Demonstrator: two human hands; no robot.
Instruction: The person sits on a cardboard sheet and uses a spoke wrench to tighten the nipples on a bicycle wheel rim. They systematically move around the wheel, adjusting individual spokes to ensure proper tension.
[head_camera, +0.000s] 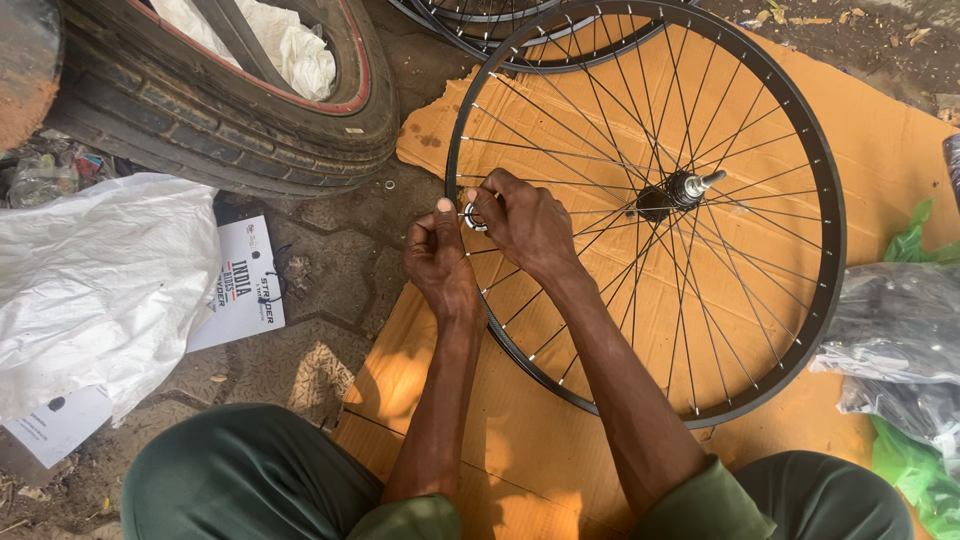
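Green-trousered knees (250, 480) nearest. Left hand (440, 262) and right hand (528, 225) pinched shut together on small metal ring tool (472, 216) at left rim of black spoked wheel (812, 140), flat on cardboard (880, 150). Tyre (220, 130) crowding upper left; bags (900, 330) hemming right edge.

I see a black bicycle wheel rim (480, 120) with silver spokes (600, 130) over tan-orange cardboard (880, 150). The tyre (230, 130) is black with a red stripe, the plastic sheet (90, 280) white, my trousers (250, 480) dull green, a bag (915, 240) bright green.
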